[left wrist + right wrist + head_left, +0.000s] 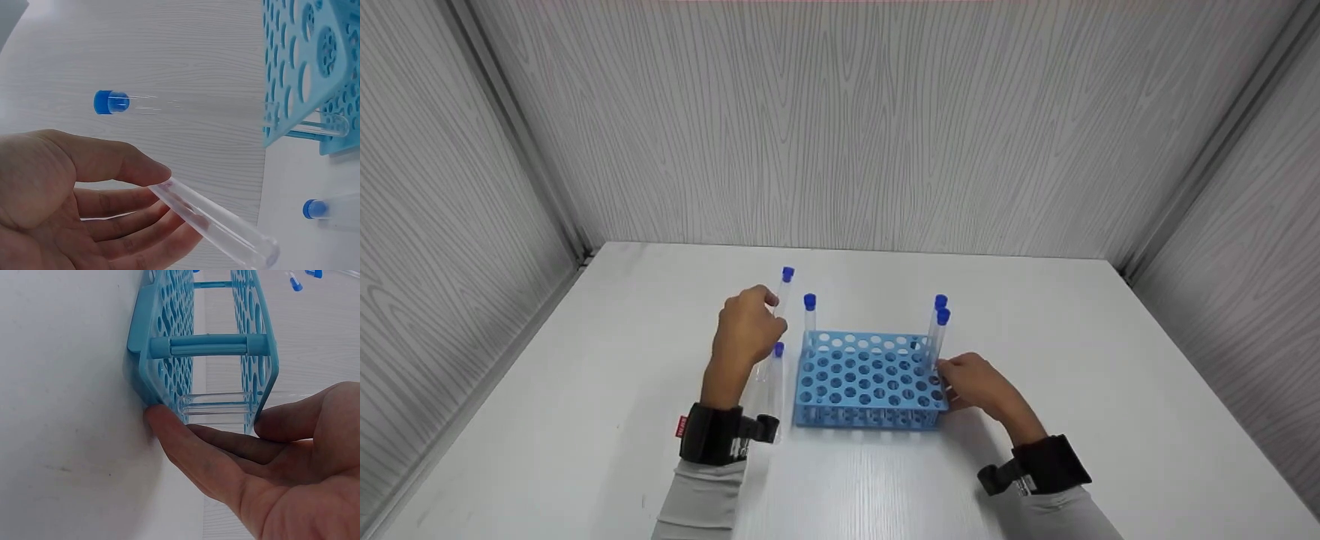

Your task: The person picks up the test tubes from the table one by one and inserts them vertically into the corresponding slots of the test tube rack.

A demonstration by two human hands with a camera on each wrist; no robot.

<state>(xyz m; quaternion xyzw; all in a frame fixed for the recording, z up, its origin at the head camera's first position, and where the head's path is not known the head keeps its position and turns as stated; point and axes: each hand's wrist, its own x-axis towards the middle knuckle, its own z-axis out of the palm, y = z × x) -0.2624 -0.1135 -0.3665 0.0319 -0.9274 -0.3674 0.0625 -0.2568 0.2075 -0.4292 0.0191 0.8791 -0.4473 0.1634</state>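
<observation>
A clear test tube with a blue cap is pinched between the thumb and fingers of my left hand, tilted, to the left of the rack. My right hand grips the right end of the light blue test tube rack, thumb at the top plate and fingers lower down, as the right wrist view shows. One capped tube stands in the rack's back left corner. Two more capped tubes, one a front tube, stand close together at the right end. Another blue-capped tube lies beside the rack's left side.
The rack stands on a white table and has many round holes. A grey wood-grain panel rises behind the table, with side panels at left and right.
</observation>
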